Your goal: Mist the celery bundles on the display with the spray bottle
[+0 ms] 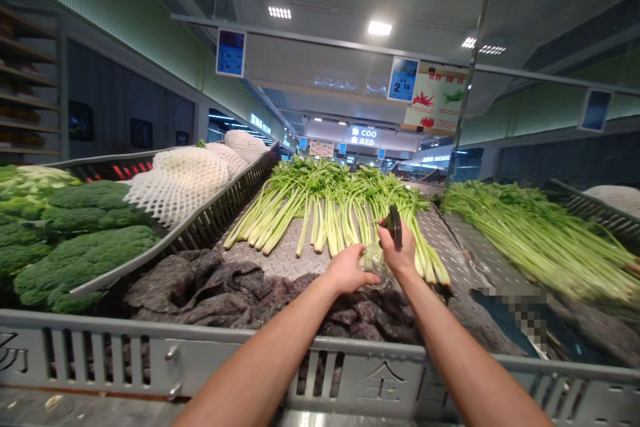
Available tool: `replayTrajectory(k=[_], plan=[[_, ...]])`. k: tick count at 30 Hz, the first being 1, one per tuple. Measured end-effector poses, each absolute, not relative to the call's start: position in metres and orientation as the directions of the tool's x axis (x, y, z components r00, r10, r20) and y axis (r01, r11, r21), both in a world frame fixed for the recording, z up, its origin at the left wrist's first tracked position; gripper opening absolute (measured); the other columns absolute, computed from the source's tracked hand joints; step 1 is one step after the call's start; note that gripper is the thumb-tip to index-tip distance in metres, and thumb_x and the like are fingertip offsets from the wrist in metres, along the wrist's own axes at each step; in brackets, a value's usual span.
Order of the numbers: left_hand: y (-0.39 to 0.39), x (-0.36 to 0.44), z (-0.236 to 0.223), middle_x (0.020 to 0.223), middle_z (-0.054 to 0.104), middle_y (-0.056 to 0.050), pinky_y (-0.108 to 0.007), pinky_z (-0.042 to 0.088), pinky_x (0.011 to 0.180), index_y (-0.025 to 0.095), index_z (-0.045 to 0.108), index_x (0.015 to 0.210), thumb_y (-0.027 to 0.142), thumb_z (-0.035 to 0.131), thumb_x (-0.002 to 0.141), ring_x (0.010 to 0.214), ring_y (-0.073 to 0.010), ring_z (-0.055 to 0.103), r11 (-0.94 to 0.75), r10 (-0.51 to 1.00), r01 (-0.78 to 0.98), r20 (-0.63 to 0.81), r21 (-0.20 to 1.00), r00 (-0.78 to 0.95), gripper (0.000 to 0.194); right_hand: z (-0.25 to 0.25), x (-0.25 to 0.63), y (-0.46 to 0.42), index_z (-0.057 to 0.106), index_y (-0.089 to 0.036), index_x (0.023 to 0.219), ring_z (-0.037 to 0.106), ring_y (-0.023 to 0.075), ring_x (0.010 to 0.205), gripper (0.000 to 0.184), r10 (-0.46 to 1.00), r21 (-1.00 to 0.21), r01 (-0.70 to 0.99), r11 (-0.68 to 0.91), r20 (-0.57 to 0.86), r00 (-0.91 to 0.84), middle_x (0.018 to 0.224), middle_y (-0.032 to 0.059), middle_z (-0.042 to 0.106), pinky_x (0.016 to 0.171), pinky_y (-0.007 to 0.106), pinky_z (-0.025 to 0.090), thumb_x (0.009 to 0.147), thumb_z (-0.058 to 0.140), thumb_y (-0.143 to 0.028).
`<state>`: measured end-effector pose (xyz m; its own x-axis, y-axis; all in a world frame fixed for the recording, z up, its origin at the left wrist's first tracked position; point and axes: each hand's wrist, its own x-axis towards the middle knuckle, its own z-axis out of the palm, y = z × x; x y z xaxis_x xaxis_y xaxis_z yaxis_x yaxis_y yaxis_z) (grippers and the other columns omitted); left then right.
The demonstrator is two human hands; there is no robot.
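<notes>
Both my hands are above a steel display bin, in front of a spread of long green celery stalks [325, 213] lying on diamond-plate metal [280, 257]. My left hand [346, 269] pinches a crumpled transparent plastic bag [375, 265], which hangs between my hands. My right hand [397, 245] is raised just beside the bag and grips a dark flat object [396, 225], probably a phone. The stalk ends lie just beyond and under my right hand. A dark grey wet cloth [295, 297] lies below both hands.
Broccoli heads [80, 247] fill the left bin, with white foam-netted produce [177, 177] behind a slatted metal divider [225, 203]. More green stalks [540, 247] lie to the right. A slotted metal rail [150, 347] runs across the front, and price signs [403, 79] hang overhead.
</notes>
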<state>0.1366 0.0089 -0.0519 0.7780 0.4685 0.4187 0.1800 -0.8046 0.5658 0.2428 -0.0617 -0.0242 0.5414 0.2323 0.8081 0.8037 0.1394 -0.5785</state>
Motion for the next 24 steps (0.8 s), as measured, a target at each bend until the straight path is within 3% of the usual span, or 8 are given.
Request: replayTrajectory(k=[9,24], plan=[[0.0077,0.1355,-0.0502,0.110,0.055,-0.011,-0.034,0.044,0.079,0.013,0.045,0.115,0.052,0.067,0.045,0.099,-0.0271,0.052,-0.818,0.459,0.178,0.435,0.547,0.774,0.083,-0.0219,0.2416,-0.0634,0.057,-0.016,0.076,0.052,0.0155,0.064,0.021,0.265,-0.584,0.789,0.189,0.804,0.532,0.071,0.0021,0.059,0.063,0.027,0.039,0.063,0.047,-0.030],[0.0061,0.1336,-0.0493,0.110,0.055,-0.010,-0.033,0.042,0.081,0.015,0.044,0.116,0.053,0.067,0.045,0.099,-0.0255,0.051,-0.793,0.470,0.178,0.399,0.583,0.787,0.083,-0.0231,0.2448,-0.0630,0.057,-0.016,0.075,0.051,0.0151,0.061,0.021,0.262,-0.603,0.785,0.141,0.787,0.558,0.067,0.0010,0.058,0.059,0.026,0.038,0.064,0.047,-0.030]])
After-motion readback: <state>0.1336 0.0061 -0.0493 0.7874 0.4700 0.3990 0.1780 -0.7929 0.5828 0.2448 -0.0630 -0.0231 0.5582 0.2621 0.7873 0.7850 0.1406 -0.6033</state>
